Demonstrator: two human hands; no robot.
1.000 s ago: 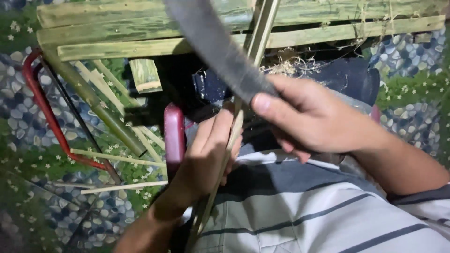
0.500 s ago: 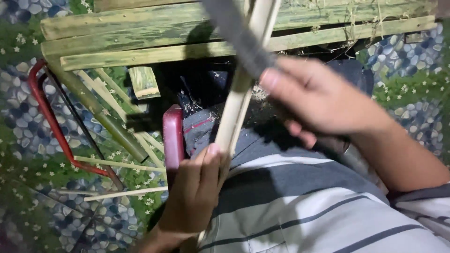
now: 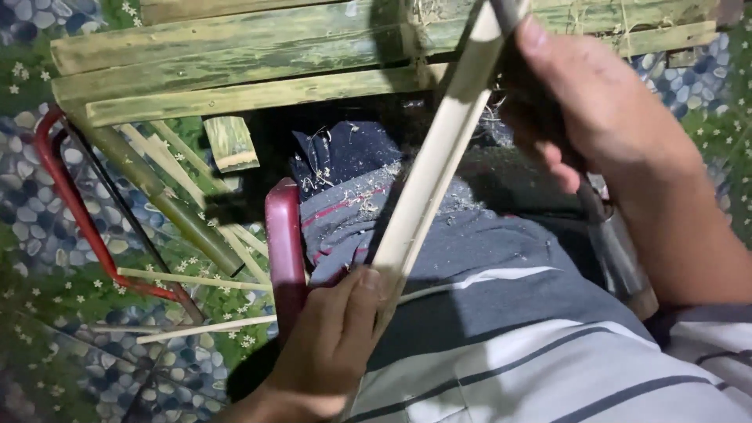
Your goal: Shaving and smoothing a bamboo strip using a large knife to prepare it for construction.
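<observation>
1. Far left of frame: red-framed saw (image 3: 59, 196) lay on the patterned floor mat (image 3: 31, 235), w/ thin bamboo slivers (image 3: 196, 280) across its lower end; little free floor there.
2. Lower centre: left hand (image 3: 333, 345) clenched round the lower end of a pale bamboo strip (image 3: 435, 168); fingers wrapped, thumb on the front face. Wrist cut off by the bottom edge.
3. Just left of that hand: dark red stool edge (image 3: 283, 251), touching the person's lap.
4. Strip ran diagonally from lower centre to top centre-right, over the shavings-strewn lap; its top end cut off by the frame edge.
5. Top of frame: stacked green bamboo slats (image 3: 235, 70) spanned nearly the full width, closing off room behind the strip.
6. Upper right: right hand (image 3: 603, 110) grasped a knife handle (image 3: 619, 251); blade mostly hidden behind hand & strip, so contact point was hard to make out.
</observation>
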